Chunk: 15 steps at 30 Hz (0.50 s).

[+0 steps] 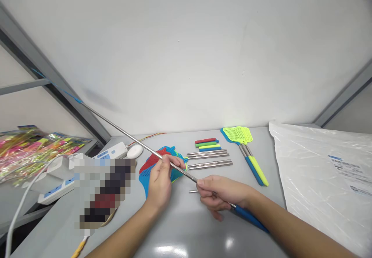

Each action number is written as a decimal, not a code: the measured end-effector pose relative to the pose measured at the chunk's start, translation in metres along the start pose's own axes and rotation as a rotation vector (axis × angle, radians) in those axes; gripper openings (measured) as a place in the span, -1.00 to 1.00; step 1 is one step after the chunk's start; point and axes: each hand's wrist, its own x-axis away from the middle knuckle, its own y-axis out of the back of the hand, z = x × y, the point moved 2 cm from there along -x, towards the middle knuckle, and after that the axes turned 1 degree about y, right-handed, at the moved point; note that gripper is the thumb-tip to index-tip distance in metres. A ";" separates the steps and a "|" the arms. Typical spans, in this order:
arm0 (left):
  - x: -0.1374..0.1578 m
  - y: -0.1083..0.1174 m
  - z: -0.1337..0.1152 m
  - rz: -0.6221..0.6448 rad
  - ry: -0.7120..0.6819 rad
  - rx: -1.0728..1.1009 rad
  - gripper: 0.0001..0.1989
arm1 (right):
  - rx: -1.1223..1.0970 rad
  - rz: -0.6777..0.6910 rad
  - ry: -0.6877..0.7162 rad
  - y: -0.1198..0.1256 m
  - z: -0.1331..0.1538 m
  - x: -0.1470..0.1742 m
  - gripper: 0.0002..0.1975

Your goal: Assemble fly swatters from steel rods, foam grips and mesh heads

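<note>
fly swatter [136, 141] is stretched right out, slanting up to the left over the table [180, 231]. i've got my left hand [162, 180] and right hand [215, 192] both gripping its metal rod [184, 173], blue handle [251, 218] just past the right one.

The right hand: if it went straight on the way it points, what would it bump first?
Probably the left hand, holding the same metal pole. A thin rod shows closer to the right hand, but seems lower down; depth is unclear.
</note>
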 end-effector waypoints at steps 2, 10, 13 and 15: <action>0.002 0.001 0.004 -0.018 0.024 0.007 -0.63 | -0.004 -0.021 -0.013 0.003 -0.002 0.000 -0.60; -0.013 0.015 -0.013 -0.279 -0.049 0.107 -0.64 | 0.009 0.036 -0.111 0.011 -0.013 0.001 -0.60; -0.009 0.011 -0.009 -0.196 -0.005 0.067 -0.65 | -0.030 0.056 -0.088 0.013 -0.013 0.002 -0.61; -0.002 0.003 0.000 -0.053 0.078 -0.013 -0.64 | -0.049 0.044 -0.053 0.015 -0.011 0.002 -0.60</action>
